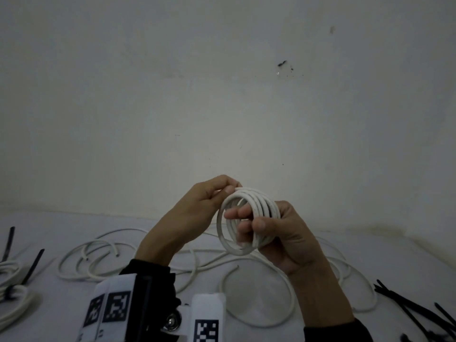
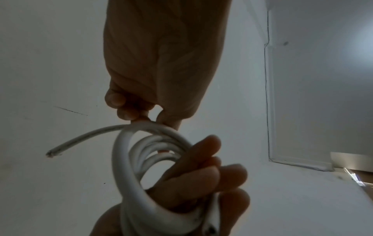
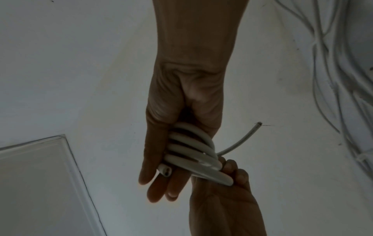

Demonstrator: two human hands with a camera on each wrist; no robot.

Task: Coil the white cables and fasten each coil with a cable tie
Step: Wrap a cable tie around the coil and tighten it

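**Coil held in both hands above the table**

While gripped by right hand [image 1: 283, 233], coil [image 1: 249, 218] sits mid-air, fingers threaded through its loops and thumb pressed on the outside. About five white turns, fanned apart rather than stacked flat. Left hand [image 1: 204, 196] pinches the top of the coil between thumb and fingertips, at the far upper edge. Short free end [image 2: 80, 140] sticks out past the left pinch, cut tip visible in left wrist view. Second cut end [image 3: 165, 171] pokes out by the right fingers in right wrist view.

Below the hands: loose cables [image 1: 103, 257] sprawled in wide loops over the white table [image 1: 407, 255], several cut ends showing. Well apart at far right: black ties [image 1: 414, 309] in a loose heap. At far left edge: finished coils [image 1: 12, 290], each cinched with a black tie, tails sticking up. Near bottom centre: wrist rigs with black-and-white markers [image 1: 116, 307], black sleeve under them. Behind everything: plain wall [image 1: 222, 82] with a few dark marks.
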